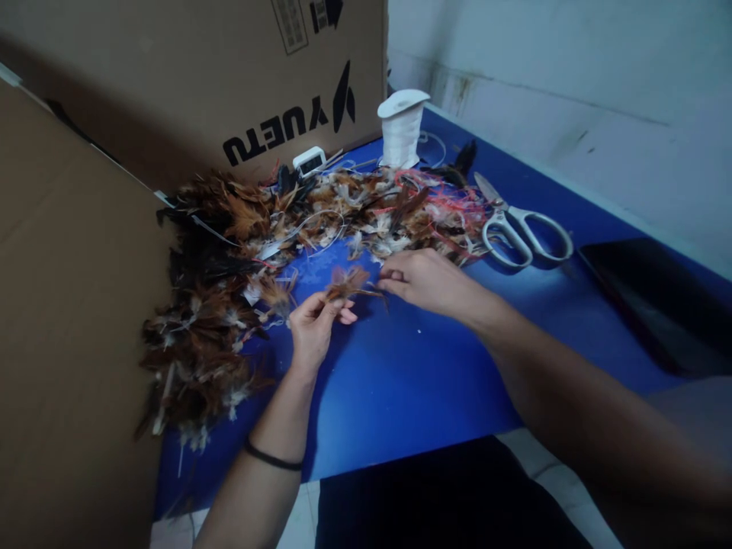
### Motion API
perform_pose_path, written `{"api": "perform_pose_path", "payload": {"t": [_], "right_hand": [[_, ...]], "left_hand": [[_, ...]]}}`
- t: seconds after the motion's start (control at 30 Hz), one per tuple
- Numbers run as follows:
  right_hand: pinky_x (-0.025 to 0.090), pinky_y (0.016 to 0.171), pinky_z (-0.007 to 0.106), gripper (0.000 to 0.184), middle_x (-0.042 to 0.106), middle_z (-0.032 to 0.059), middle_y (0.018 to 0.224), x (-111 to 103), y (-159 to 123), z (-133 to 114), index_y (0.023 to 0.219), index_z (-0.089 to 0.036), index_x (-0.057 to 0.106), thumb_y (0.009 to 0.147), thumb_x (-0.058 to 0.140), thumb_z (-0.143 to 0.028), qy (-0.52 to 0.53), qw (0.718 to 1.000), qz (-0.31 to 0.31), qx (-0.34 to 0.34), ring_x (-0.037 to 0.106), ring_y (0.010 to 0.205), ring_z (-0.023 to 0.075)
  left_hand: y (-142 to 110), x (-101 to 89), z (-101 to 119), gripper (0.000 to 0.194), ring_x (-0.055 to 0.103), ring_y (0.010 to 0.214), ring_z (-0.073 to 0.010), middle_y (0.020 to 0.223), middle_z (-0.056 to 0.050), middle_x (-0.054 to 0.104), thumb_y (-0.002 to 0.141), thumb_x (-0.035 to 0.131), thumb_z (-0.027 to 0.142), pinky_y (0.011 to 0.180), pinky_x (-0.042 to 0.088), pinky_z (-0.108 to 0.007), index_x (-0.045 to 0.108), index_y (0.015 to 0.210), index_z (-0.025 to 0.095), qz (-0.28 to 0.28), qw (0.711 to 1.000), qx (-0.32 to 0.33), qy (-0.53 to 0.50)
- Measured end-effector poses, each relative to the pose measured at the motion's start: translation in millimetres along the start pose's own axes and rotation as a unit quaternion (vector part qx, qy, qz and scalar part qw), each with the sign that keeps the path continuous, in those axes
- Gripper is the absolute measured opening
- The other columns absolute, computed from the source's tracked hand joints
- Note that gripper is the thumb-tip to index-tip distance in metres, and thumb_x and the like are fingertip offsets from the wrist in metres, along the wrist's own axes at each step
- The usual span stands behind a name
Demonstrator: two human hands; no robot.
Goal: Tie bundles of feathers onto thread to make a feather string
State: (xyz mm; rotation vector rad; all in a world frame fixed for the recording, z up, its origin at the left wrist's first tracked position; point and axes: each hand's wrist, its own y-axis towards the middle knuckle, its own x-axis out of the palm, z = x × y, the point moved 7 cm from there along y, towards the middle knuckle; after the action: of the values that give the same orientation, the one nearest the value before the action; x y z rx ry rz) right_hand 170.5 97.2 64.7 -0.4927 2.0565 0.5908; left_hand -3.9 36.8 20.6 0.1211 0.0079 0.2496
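My left hand point(318, 324) and my right hand point(423, 278) meet over the blue table point(400, 381), both pinched on a small bunch of brown feathers point(348, 284). The left fingers grip its near end, the right fingers its far side. A big heap of brown, black and white feathers point(229, 259) curves round the hands from the left to the back.
White-handled scissors point(523, 229) lie at the back right. A white spool of thread point(401, 130) stands behind the heap, next to a small white device point(309, 161). Cardboard boxes point(188, 76) wall the left and back. A dark flat object point(657, 301) lies at the right.
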Motion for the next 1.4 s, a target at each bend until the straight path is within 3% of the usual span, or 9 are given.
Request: {"api": "perform_pose_path", "payload": {"t": [0.1, 0.23, 0.43, 0.57, 0.67, 0.83, 0.97, 1.17, 1.4], "right_hand": [[0.034, 0.056, 0.025, 0.017, 0.065, 0.0055, 0.082, 15.9, -0.6, -6.3, 0.081, -0.015, 0.064, 0.081, 0.062, -0.032, -0.083, 0.996, -0.036, 0.006, 0.059, 0.067, 0.0141], [0.033, 0.056, 0.026, 0.011, 0.065, 0.0073, 0.087, 29.7, -1.3, -6.4, 0.082, -0.015, 0.062, 0.085, 0.051, -0.018, -0.104, 0.992, -0.065, 0.028, 0.061, 0.069, 0.0152], [0.039, 0.06, 0.022, 0.011, 0.064, 0.0009, 0.071, 20.3, 3.2, 6.6, 0.074, -0.016, 0.06, 0.078, 0.052, -0.009, 0.095, 0.993, -0.042, 0.062, 0.057, 0.063, 0.0105], [0.041, 0.055, 0.021, 0.006, 0.061, -0.0014, 0.061, 10.8, 3.6, 8.5, 0.075, -0.015, 0.06, 0.077, 0.055, -0.017, 0.268, 0.959, -0.03, 0.087, 0.055, 0.056, 0.0091], [0.043, 0.058, 0.021, 0.013, 0.065, 0.0007, 0.069, 7.6, 2.3, 2.7, 0.085, -0.013, 0.065, 0.077, 0.057, -0.021, 0.336, 0.939, -0.034, 0.072, 0.057, 0.061, 0.0092], [0.042, 0.062, 0.022, 0.019, 0.069, 0.0017, 0.076, 4.8, 0.1, -3.0, 0.087, -0.015, 0.071, 0.079, 0.056, -0.024, 0.275, 0.96, -0.037, 0.037, 0.059, 0.066, 0.0106], [0.041, 0.064, 0.022, 0.016, 0.068, 0.0016, 0.077, 2.8, -1.2, -9.3, 0.083, -0.015, 0.07, 0.078, 0.056, -0.023, 0.237, 0.97, -0.052, 0.02, 0.058, 0.068, 0.0103], [0.035, 0.055, 0.02, 0.01, 0.062, -0.0009, 0.065, 1.2, -5.8, -24.0, 0.072, -0.014, 0.067, 0.075, 0.058, -0.019, 0.195, 0.973, -0.121, 0.009, 0.05, 0.056, 0.0061], [0.033, 0.054, 0.02, 0.009, 0.057, -0.0032, 0.057, 4.1, -6.8, -27.1, 0.066, -0.015, 0.065, 0.07, 0.057, -0.012, 0.16, 0.976, -0.147, 0.026, 0.046, 0.051, 0.0048]], "left_hand": [[0.0, 0.4, 2.8, 0.022, 0.063, 0.05, -0.0113, 0.065, -0.003, 0.07, 0.076, 0.067, 0.036, 0.053, 0.054, -0.024, 0.068, 0.071, 0.015, -0.006, 1.0, 0.016, 0.012], [-1.5, 3.4, 8.0, 0.017, 0.063, 0.052, -0.0129, 0.064, -0.001, 0.068, 0.078, 0.064, 0.033, 0.056, 0.054, -0.026, 0.069, 0.075, 0.017, -0.044, 0.997, 0.042, 0.037], [-4.4, 2.3, 12.0, 0.016, 0.063, 0.056, -0.0141, 0.061, -0.001, 0.067, 0.082, 0.06, 0.032, 0.062, 0.051, -0.026, 0.07, 0.078, 0.02, -0.083, 0.982, 0.098, 0.142], [-7.5, 6.3, 20.2, 0.016, 0.062, 0.056, -0.012, 0.064, -0.001, 0.068, 0.084, 0.057, 0.029, 0.061, 0.05, -0.023, 0.07, 0.078, 0.021, -0.103, 0.958, 0.165, 0.209], [-12.7, 13.4, 29.0, 0.016, 0.062, 0.058, -0.011, 0.065, -0.001, 0.068, 0.086, 0.055, 0.024, 0.061, 0.049, -0.021, 0.07, 0.08, 0.021, -0.125, 0.922, 0.239, 0.277], [-22.1, 21.1, 35.2, 0.014, 0.063, 0.063, -0.01, 0.072, -0.003, 0.069, 0.088, 0.052, 0.016, 0.064, 0.05, -0.021, 0.067, 0.088, 0.017, -0.142, 0.86, 0.345, 0.349], [-26.3, 22.9, 35.7, 0.013, 0.064, 0.065, -0.0096, 0.074, -0.004, 0.069, 0.088, 0.051, 0.014, 0.063, 0.051, -0.02, 0.064, 0.09, 0.014, -0.133, 0.827, 0.384, 0.39], [-32.2, 25.9, 37.8, 0.014, 0.066, 0.073, -0.0103, 0.079, -0.004, 0.07, 0.088, 0.05, 0.012, 0.068, 0.053, -0.02, 0.063, 0.094, 0.014, -0.138, 0.797, 0.406, 0.425], [-35.9, 28.7, 39.5, 0.015, 0.067, 0.078, -0.0113, 0.083, -0.005, 0.07, 0.089, 0.049, 0.012, 0.071, 0.053, -0.021, 0.061, 0.098, 0.014, -0.139, 0.785, 0.414, 0.44]]}}
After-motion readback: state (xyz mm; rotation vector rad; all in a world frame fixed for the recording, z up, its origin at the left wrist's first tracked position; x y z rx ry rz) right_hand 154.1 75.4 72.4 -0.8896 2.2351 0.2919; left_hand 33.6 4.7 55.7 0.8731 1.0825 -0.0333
